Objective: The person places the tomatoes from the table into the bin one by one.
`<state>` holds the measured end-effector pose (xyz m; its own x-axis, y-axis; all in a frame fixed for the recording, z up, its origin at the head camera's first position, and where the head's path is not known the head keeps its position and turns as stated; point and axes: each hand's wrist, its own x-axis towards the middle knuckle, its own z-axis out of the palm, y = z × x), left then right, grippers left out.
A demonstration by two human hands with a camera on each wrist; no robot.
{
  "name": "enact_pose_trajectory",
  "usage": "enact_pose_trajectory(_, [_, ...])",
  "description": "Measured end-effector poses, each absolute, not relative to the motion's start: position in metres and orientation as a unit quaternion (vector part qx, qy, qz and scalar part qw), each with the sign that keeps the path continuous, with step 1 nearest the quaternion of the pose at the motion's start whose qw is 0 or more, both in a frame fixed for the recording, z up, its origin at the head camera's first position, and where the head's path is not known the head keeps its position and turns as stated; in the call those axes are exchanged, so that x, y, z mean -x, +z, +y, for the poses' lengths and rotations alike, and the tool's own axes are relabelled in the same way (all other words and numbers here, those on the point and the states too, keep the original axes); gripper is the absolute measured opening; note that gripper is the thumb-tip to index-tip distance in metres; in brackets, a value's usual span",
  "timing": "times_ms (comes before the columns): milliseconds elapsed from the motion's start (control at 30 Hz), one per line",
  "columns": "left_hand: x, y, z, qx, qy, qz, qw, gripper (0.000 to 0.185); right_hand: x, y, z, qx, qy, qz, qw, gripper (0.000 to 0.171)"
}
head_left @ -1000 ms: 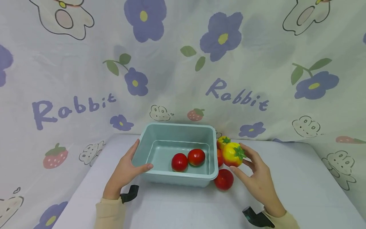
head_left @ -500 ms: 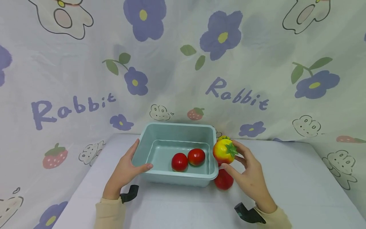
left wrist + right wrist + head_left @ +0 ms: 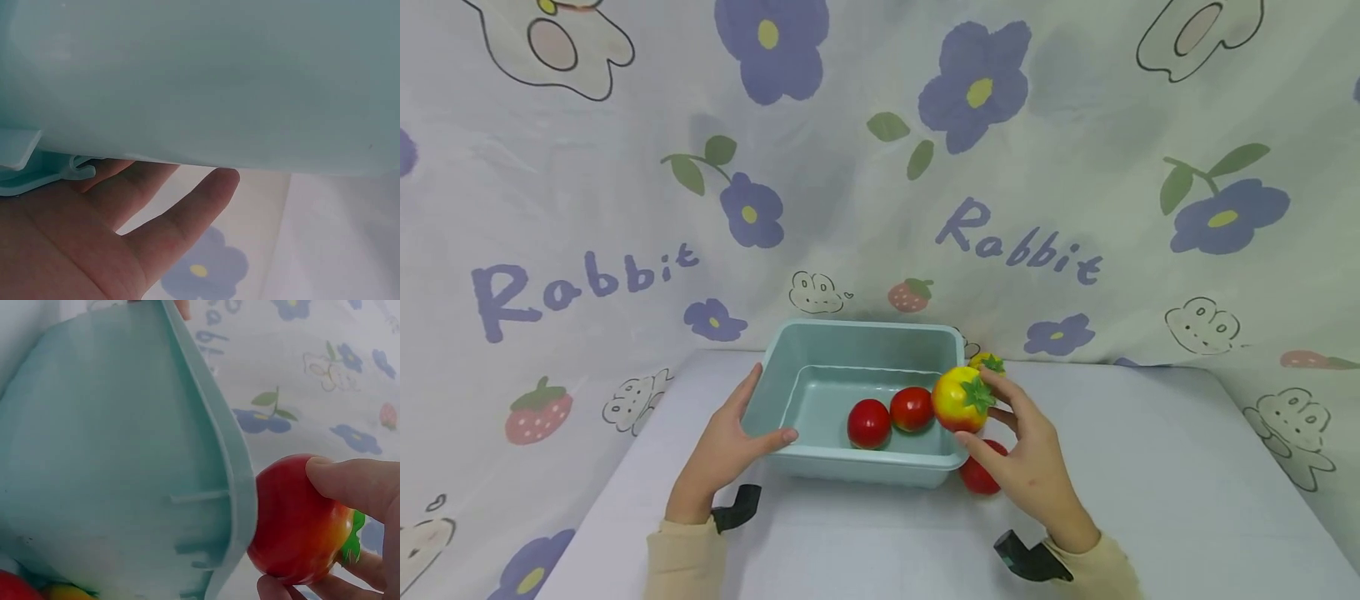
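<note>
**Yellow-red tomato at the tub's right rim**

In the lower middle of the head view, my right hand (image 3: 1033,467) pinches the round yellow-and-red toy tomato with a green leafy cap (image 3: 958,400) between thumb and fingertips, held just over the right rim of the pale teal rectangular plastic tub (image 3: 820,454). The right wrist view shows the tomato (image 3: 300,519) close against that rim. My left hand (image 3: 722,454) holds the tub's left wall, thumb hooked over the near edge, fingers flat on the outside.

I judge the tomato light, smooth and somewhat slippery, probably hollow plastic; a grip across its widest part, clear of the cap, suits it best.

Two glossy red toy tomatoes (image 3: 891,417) lie inside the tub. Another red tomato (image 3: 976,477) sits on the white desk (image 3: 1150,500) beside the tub, partly behind my hand, and a small yellow one (image 3: 987,362) peeks out further back.

Compared with a second ago, the held tomato has moved left, from beside the tub to over its rim; the left hand has not shifted.
</note>
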<state>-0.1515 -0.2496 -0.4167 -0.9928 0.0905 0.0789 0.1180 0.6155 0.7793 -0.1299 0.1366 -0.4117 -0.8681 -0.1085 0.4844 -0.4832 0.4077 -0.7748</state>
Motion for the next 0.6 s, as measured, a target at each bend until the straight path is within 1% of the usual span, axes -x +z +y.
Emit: enact_pose_trajectory(600, [0.152,-0.415,-0.250,0.056,-0.434,-0.899,0.013,0.113,0.131,-0.429,0.119,-0.212,0.483,-0.827,0.194,0.077])
